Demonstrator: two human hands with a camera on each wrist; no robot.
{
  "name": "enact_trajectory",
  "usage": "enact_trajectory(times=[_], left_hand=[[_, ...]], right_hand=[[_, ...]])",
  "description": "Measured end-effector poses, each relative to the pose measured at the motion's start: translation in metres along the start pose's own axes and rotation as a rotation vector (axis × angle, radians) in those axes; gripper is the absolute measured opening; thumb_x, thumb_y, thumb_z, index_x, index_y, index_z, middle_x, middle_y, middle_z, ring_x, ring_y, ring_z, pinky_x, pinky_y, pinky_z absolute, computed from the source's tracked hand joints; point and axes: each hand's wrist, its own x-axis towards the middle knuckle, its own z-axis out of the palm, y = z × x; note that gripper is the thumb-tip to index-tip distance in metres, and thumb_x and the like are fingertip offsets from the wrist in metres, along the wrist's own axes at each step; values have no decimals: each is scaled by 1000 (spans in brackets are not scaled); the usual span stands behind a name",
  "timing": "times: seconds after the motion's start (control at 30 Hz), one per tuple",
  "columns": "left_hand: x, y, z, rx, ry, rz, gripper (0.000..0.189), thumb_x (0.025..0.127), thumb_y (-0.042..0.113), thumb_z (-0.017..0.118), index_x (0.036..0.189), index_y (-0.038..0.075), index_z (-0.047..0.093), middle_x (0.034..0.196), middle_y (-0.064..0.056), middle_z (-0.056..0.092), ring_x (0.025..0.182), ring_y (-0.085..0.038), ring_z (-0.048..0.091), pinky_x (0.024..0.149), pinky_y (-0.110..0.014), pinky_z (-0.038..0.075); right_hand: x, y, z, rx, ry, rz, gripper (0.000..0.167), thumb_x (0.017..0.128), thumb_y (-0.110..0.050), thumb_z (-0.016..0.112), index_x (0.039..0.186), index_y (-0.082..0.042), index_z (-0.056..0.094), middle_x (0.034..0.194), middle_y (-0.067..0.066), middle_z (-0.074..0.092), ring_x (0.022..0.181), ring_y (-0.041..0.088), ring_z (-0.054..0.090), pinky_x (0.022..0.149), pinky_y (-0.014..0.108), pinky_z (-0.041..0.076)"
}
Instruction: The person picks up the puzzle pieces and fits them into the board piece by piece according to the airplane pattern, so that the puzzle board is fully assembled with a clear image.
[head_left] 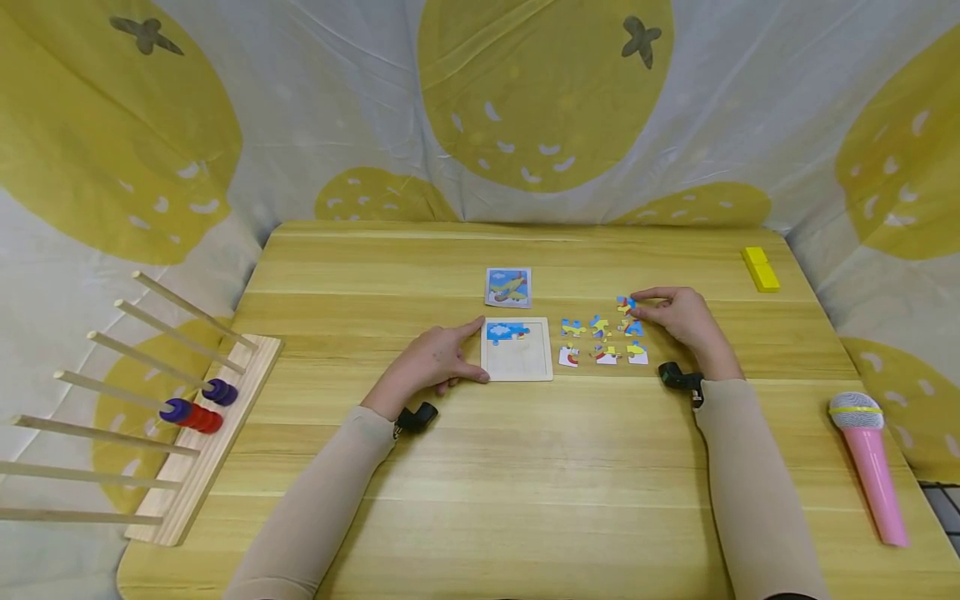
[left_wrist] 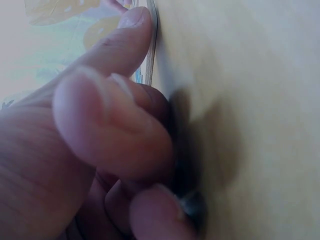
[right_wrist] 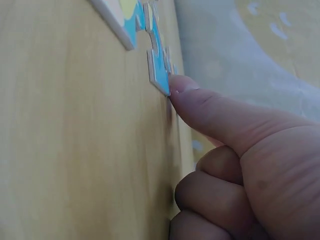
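Observation:
A square wooden puzzle tray [head_left: 525, 363] lies on the table with joined blue sky pieces [head_left: 504, 331] along its upper left. My left hand [head_left: 435, 361] touches the tray's left side, index finger at the upper corner and thumb at the lower one; its other fingers are bent under. Right of the tray, my right hand [head_left: 678, 317] pinches a blue, yellow and red puzzle piece [head_left: 624, 303] between thumb and index finger. In the right wrist view the thumb [right_wrist: 200, 102] meets the edge of a blue piece [right_wrist: 159, 70]. Several loose puzzle pieces [head_left: 606, 356] lie beside that hand.
A picture card of an airplane [head_left: 508, 287] lies behind the tray. At left stands a wooden peg rack [head_left: 202, 450] with red and purple beads. Yellow blocks [head_left: 761, 269] sit at the back right, and a pink toy microphone [head_left: 870, 467] lies near the right edge.

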Motion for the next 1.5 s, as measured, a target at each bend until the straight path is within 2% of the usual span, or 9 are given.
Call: enact_trajectory(times=[0.23, 0.4, 0.5, 0.73, 0.93, 1.17, 1.5], left_hand=[[0, 0, 0, 15, -2, 13, 109, 85, 43, 89, 171, 30, 24, 54, -1, 58, 38, -15, 51, 44, -29, 48], [0, 0, 0, 17, -4, 16, 109, 85, 43, 89, 171, 30, 24, 54, -1, 58, 38, -15, 51, 44, -29, 48], [0, 0, 0, 16, -6, 12, 109, 85, 43, 89, 171, 30, 23, 54, -1, 58, 38, -15, 51, 44, -29, 48], [0, 0, -1, 18, -9, 7, 108, 85, 43, 89, 171, 30, 23, 54, -1, 58, 38, -15, 51, 44, -29, 48], [0, 1, -1, 19, -12, 7, 108, 86, 43, 88, 171, 30, 23, 54, -2, 59, 38, -16, 51, 44, -29, 49], [0, 1, -1, 28, -11, 8, 107, 86, 43, 88, 171, 29, 23, 56, -2, 60, 38, -16, 52, 44, -28, 47], [2, 1, 0, 32, -13, -4, 107, 87, 45, 88, 171, 30, 24, 56, -2, 59, 39, -16, 52, 44, -29, 48]], right_hand=[[1, 0, 4, -79, 46, -56, 49, 98, -41, 77, 132, -6, 75, 59, -9, 38, 60, 11, 33, 58, 31, 30], [-3, -6, 5, -44, 68, -82, 48, 98, -42, 78, 130, -6, 75, 59, -7, 37, 54, 10, 31, 51, 28, 28], [-6, -19, 10, -13, 61, -121, 46, 98, -42, 77, 129, -7, 76, 60, -7, 33, 52, 9, 27, 48, 28, 26], [-15, -70, 53, -38, -38, -243, 35, 99, -35, 78, 125, -12, 79, 60, -6, 29, 54, 11, 25, 52, 27, 27], [-19, -92, 88, -55, -136, -265, 31, 99, -34, 77, 124, -16, 79, 58, -7, 27, 49, 13, 23, 49, 25, 25], [-16, -98, 105, -149, -108, -342, 31, 97, -33, 80, 120, -13, 81, 56, -7, 36, 51, 11, 29, 52, 25, 25], [-16, -101, 109, -167, -113, -348, 34, 99, -33, 77, 127, -13, 78, 53, -6, 36, 45, 10, 31, 48, 25, 27]])
